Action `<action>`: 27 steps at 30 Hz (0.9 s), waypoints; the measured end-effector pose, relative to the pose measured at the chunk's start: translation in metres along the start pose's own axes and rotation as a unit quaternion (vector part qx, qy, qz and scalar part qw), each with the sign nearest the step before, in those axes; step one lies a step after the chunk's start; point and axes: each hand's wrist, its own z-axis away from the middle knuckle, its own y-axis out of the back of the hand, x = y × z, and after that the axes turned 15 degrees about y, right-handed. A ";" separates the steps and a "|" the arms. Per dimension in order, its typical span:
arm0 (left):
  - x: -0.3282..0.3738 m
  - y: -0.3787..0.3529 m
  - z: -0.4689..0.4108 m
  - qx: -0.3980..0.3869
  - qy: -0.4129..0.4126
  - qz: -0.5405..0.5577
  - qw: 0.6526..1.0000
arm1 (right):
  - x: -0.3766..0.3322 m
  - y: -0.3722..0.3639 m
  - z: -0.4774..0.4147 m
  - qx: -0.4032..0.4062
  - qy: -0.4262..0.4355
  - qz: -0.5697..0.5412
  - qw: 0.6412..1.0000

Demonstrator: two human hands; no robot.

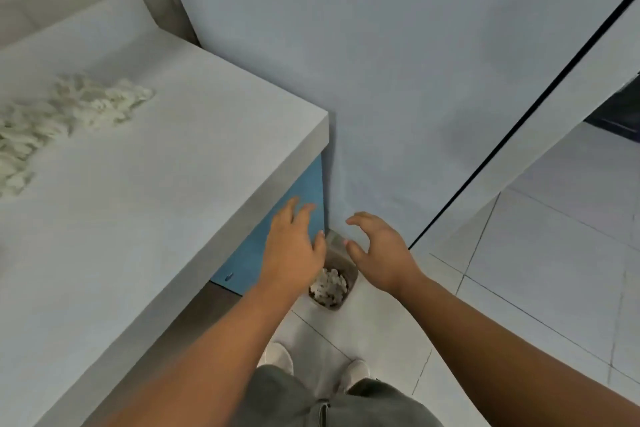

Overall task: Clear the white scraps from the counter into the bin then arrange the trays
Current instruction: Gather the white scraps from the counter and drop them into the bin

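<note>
Holding nothing, both spread loose: two hands, left hand [294, 246] and right hand [382, 255], above one bin [351, 274] on floor [519, 288] beside blue cabinet [304, 180], with white scraps [329, 285] inside. On counter [156, 201], well apart, one heap of scraps [69, 114], long axis running from near left toward far right.

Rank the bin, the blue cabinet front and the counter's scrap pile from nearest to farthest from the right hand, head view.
1. bin, just below and left of the right hand.
2. blue cabinet front, further left, past the left hand.
3. scrap pile, far left on the counter.
</note>
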 end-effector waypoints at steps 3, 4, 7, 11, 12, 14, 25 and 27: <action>0.007 0.041 -0.005 0.049 -0.014 0.036 0.998 | -0.027 0.015 -0.025 0.006 0.057 -0.004 0.998; 0.007 0.054 -0.008 0.070 -0.017 0.038 0.997 | -0.035 0.019 -0.034 0.006 0.076 -0.006 0.997; -0.001 0.092 -0.019 0.121 -0.006 0.039 0.992 | -0.062 0.025 -0.062 0.008 0.126 -0.007 0.992; -0.024 0.136 -0.033 0.164 0.008 0.033 0.986 | -0.097 0.016 -0.101 0.001 0.182 -0.006 0.983; -0.031 0.146 -0.037 0.172 0.014 0.031 0.985 | -0.106 0.012 -0.112 -0.003 0.193 -0.008 0.981; -0.047 0.163 -0.046 0.187 0.029 0.025 0.982 | -0.120 0.002 -0.133 -0.011 0.212 -0.006 0.977; -0.188 0.241 -0.090 0.230 0.149 0.019 0.961 | -0.213 -0.106 -0.244 -0.105 0.291 0.008 0.951; -0.220 0.255 -0.091 0.240 0.174 0.007 0.955 | -0.234 -0.135 -0.259 -0.123 0.302 0.010 0.945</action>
